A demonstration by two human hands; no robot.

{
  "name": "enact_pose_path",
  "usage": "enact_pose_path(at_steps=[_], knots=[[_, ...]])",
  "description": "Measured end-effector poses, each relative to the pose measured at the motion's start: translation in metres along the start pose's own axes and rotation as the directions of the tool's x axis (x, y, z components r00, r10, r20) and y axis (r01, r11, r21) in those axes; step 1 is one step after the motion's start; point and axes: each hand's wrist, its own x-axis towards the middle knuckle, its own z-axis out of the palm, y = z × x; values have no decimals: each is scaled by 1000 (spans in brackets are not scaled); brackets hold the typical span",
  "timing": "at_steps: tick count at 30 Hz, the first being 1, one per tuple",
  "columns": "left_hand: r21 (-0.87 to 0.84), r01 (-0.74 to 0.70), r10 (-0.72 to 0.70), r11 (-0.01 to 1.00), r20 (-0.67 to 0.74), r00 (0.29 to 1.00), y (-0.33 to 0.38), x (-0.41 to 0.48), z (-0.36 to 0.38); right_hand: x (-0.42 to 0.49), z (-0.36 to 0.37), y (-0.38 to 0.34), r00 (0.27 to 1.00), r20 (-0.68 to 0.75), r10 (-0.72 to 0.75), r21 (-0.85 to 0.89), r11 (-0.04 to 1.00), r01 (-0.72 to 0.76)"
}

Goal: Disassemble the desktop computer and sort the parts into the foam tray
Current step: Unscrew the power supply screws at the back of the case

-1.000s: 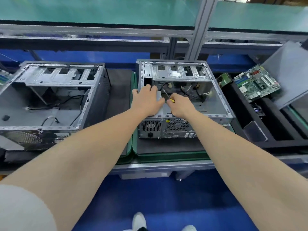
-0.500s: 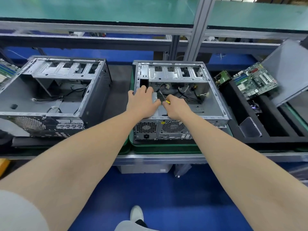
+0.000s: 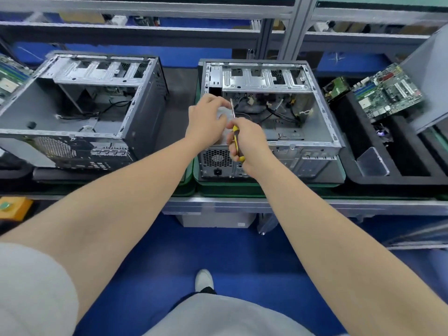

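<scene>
The open desktop case lies on its side on a green mat, rear panel toward me, with loose cables inside. My right hand grips a yellow and black screwdriver above the case's near left corner, its metal shaft pointing up and away. My left hand hovers just left of it, fingers and thumb curled toward the shaft's tip. A pale grey blur shows between those fingers; whether they hold anything is unclear. The black foam tray stands to the right, with a green motherboard leaning in it.
A second stripped case sits to the left. A small green card lies at the tray's back left, and a grey side panel leans at the far right. A metal shelf frame runs behind the bench. My shoe shows on the blue floor.
Both hands have lifted off the grey power supply in the case's near left corner. The screwdriver now stands more upright, and my left fingers have curled in toward its shaft.
</scene>
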Motion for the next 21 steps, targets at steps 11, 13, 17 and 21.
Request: enact_pose_path(at_steps=[11,13,17,21], knots=[[17,109,-109,994,-29,994,15,-55,-11,-52,-5,50,987,121,103,79,990,-113],[64,38,-40,997,27,999,12,-56,-13,-57,-9,58,989,112,96,61,993,-104],[122,-45,33,992,103,994,8,-46,-17,-64,-16,73,991,100,94,59,993,-101],[163,-127,90,978,217,972,9,-26,-15,-67,-20,80,990,91,107,82,990,-114]])
